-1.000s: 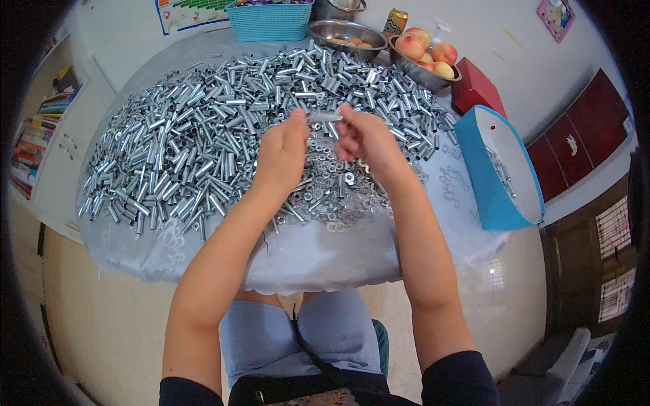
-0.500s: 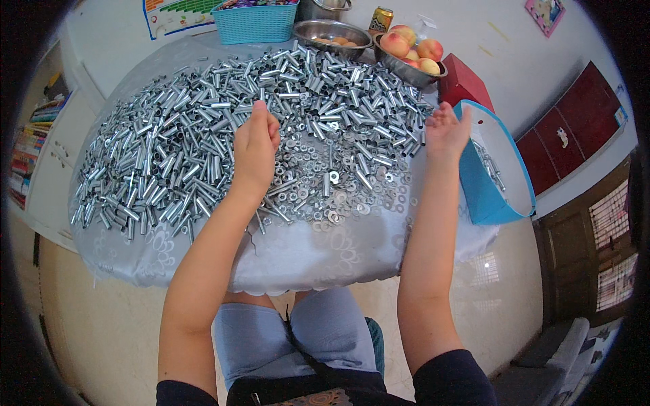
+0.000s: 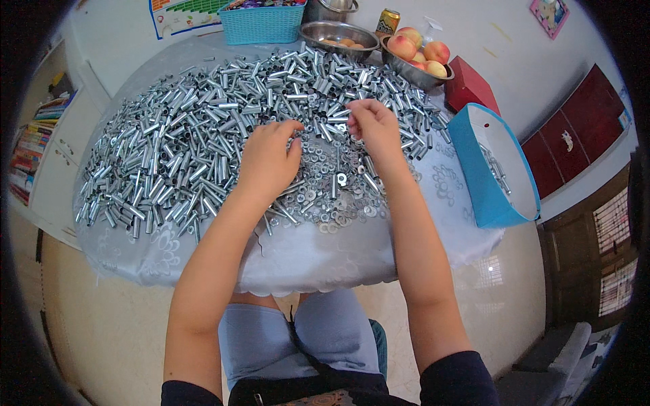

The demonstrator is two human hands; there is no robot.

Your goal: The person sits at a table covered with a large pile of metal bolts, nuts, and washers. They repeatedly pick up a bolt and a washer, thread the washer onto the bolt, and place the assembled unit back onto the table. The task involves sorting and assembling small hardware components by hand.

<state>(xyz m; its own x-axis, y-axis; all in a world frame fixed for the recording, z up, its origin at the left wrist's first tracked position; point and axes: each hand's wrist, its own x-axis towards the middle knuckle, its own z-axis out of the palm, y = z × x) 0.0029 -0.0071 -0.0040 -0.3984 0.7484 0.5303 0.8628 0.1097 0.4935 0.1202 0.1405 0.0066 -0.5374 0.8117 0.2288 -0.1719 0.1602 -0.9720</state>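
Note:
A broad heap of silvery metal tubes [image 3: 162, 162] covers much of the table, with flat washers [image 3: 318, 196] spread along its near middle. My left hand [image 3: 269, 154] hovers over the heap's centre, thumb and index finger apart and nothing visible between them. Across from it, my right hand [image 3: 376, 130] is over the tubes beside the washers. Its fingers curl inward; anything between their tips is too small or hidden to make out. To the right stands a blue open box [image 3: 484, 179] with a few metal pieces [image 3: 496, 169] inside.
Along the back are a light-blue basket [image 3: 263, 26], a steel bowl of eggs [image 3: 315, 30], a yellow can [image 3: 388, 22] and a bowl of peaches [image 3: 420, 76]. A red box [image 3: 472, 88] sits behind the blue one. A patterned cloth [image 3: 325, 260] covers the table.
My right hand has moved left from the blue box to the heap, its fingers curling. My left hand has gone from a closed grip to spread fingers, lower over the heap.

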